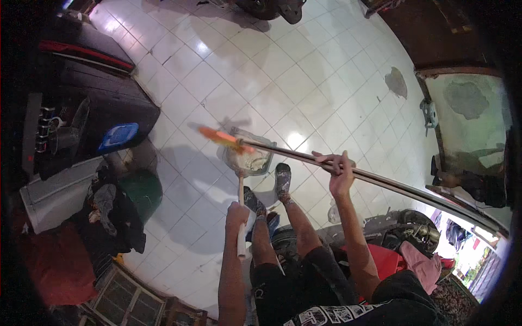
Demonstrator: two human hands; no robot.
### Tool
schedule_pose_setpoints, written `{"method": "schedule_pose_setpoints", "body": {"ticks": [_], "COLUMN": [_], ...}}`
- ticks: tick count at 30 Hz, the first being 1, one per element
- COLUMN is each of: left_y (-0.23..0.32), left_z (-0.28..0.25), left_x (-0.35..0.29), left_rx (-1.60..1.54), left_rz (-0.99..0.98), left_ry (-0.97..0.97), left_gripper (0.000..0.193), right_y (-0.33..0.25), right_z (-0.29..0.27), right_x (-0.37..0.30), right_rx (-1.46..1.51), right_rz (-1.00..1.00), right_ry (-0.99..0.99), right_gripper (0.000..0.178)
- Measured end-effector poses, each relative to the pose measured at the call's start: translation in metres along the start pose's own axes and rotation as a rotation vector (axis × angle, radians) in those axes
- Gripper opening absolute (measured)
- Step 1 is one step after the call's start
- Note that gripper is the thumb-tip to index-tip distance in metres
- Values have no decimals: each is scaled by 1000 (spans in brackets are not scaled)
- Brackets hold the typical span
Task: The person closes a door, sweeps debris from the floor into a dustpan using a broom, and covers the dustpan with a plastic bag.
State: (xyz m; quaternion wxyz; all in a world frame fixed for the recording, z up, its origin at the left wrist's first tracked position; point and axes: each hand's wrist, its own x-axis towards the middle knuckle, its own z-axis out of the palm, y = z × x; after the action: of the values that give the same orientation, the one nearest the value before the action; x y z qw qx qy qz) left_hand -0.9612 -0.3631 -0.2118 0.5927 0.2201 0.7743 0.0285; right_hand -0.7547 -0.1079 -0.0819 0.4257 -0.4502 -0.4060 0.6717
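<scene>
My left hand (236,214) is closed round the pale upright handle (241,187) of a long-handled dustpan (265,164). The pan lies on the tiles just ahead of my feet and has some light debris in it. My right hand (340,167) grips the metal pole of a broom (293,154), some of its fingers stretched along the shaft. That pole slants from the far right down to an orange broom head (220,136), which is smeared by motion. The bristles hang over the pan's left side; whether they touch it I cannot tell.
White floor tiles (304,81) spread around me. Left stand a dark cabinet (98,103) with a blue item (118,136) on it, a green bin (142,190) and piled clothes (103,206). Behind my right leg is a motorbike (402,228). Another vehicle's wheel (261,6) shows far ahead.
</scene>
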Motion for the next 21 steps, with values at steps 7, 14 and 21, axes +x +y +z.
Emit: {"method": "schedule_pose_setpoints", "body": {"ticks": [7,14,21], "left_y": [-37,-24,-138], "left_z": [8,12,25], "left_x": [0,-17,-44], "left_rx": [29,-68,-95], "left_rz": [87,-85,180], "left_ry": [64,84,212], "left_gripper": [19,24,24], "right_y": [-53,-101,-97], "right_z": [-10,-42,-74], "right_x": [7,25,30], "right_rx": [1,-98,131], "right_rz": [-150,-328,-331], "right_ry": [126,222,472], "right_gripper": [45,44,42]}}
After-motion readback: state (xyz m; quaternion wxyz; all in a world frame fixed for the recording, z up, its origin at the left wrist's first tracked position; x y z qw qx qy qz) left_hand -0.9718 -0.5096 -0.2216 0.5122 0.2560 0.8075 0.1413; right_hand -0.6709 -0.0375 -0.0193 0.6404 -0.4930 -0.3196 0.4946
